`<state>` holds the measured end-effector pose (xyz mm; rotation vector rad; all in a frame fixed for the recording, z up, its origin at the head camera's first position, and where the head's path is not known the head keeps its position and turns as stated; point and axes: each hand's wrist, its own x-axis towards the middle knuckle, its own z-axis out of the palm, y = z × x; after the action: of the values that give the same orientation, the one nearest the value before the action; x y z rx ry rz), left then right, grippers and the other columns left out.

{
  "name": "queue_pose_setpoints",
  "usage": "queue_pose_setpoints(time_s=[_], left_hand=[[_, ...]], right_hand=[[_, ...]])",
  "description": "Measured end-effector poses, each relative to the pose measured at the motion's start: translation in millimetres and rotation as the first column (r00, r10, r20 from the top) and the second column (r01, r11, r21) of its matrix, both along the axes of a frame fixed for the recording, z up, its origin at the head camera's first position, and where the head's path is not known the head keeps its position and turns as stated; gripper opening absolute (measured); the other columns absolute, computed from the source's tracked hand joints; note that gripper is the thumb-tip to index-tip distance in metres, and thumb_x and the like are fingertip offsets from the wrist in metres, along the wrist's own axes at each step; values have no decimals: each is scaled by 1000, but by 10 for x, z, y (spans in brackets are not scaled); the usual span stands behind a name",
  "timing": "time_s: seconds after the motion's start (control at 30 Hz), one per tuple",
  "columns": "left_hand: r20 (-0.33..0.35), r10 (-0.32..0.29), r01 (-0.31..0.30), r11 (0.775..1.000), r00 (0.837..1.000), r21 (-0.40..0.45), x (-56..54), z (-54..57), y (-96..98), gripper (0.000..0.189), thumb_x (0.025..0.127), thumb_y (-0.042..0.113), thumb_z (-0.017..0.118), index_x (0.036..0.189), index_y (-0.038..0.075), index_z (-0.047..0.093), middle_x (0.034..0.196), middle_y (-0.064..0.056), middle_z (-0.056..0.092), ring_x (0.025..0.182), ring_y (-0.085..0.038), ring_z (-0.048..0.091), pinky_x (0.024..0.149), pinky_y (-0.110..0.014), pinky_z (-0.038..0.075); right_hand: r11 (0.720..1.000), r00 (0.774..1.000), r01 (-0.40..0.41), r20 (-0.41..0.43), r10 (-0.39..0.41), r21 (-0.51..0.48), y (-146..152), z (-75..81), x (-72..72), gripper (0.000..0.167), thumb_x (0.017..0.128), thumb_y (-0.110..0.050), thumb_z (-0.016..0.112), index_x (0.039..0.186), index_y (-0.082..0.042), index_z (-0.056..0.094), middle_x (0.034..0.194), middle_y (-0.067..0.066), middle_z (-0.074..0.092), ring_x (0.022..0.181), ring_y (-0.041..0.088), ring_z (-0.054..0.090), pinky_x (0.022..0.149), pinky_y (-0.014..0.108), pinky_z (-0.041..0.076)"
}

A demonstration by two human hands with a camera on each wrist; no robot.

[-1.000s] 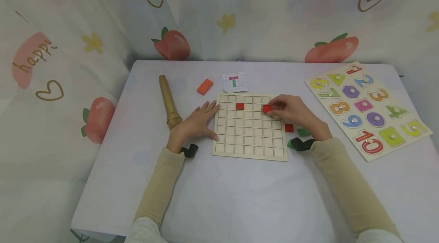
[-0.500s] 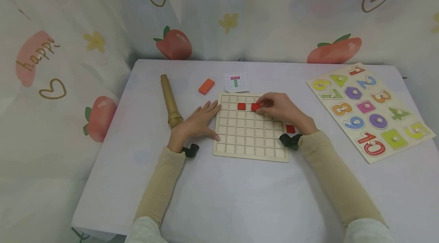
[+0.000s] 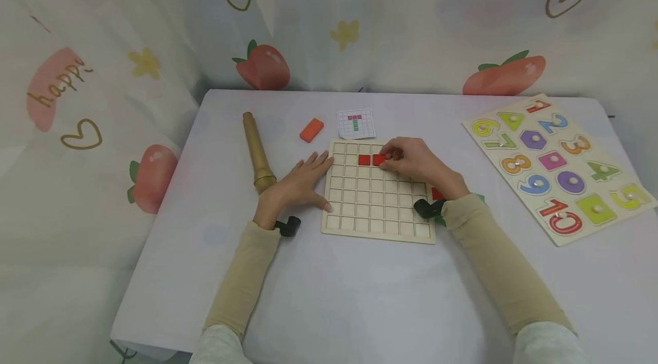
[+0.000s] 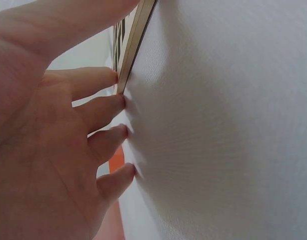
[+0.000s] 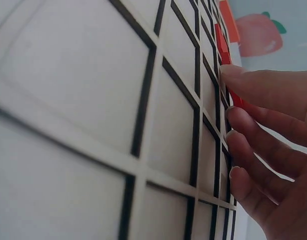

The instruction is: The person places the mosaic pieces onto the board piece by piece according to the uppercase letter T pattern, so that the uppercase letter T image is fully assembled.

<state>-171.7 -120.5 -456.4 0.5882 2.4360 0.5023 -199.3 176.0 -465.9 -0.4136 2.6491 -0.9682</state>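
Note:
A pale wooden grid board [image 3: 362, 212] lies on the table. In its second row from the top sits a red square tile [image 3: 364, 160]. Right beside that one, my right hand [image 3: 413, 159] pinches another red square tile [image 3: 378, 159] between thumb and fingers, close over the board. In the right wrist view the thumb [image 5: 268, 87] presses against the pinched tile [image 5: 235, 98]. My left hand [image 3: 300, 184] lies with spread fingers at the board's left edge. The left wrist view shows its straight fingertips touching the board's side [image 4: 133, 45] and the tabletop.
Behind the board lie a small pattern card [image 3: 356, 124] and an orange block [image 3: 311, 130]. A brown bamboo-like stick [image 3: 255, 150] is left of the left hand. A number puzzle board [image 3: 560, 172] occupies the right. Red [image 3: 437, 194] and green tiles lie partly hidden under the right wrist.
My right hand has moved left along the board's second row with the red tile, bringing it beside the other red tile. The left hand has stayed at the board's edge.

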Motion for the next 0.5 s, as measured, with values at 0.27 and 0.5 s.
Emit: queue_pose_setpoints(time_s=[0.27, 0.5], left_hand=[[-10, -1, 1, 1000, 1000, -10, -5, -13, -1, 121, 79, 45, 88, 167, 18, 10, 175, 0, -1, 162, -22, -7, 132, -44, 0], [0, 1, -1, 1000, 1000, -14, -4, 2, 8, 120, 79, 45, 88, 167, 18, 10, 175, 0, -1, 161, -21, -8, 132, -44, -1]], right_hand=[[999, 999, -32, -43, 33, 18, -11, -20, -16, 28, 92, -13, 75, 116, 1, 71, 99, 14, 67, 90, 27, 58, 79, 37, 49], [999, 998, -38, -49, 40, 36, -18, -16, -28, 28, 91, -14, 76, 115, 0, 72, 99, 13, 67, 89, 27, 58, 76, 36, 48]])
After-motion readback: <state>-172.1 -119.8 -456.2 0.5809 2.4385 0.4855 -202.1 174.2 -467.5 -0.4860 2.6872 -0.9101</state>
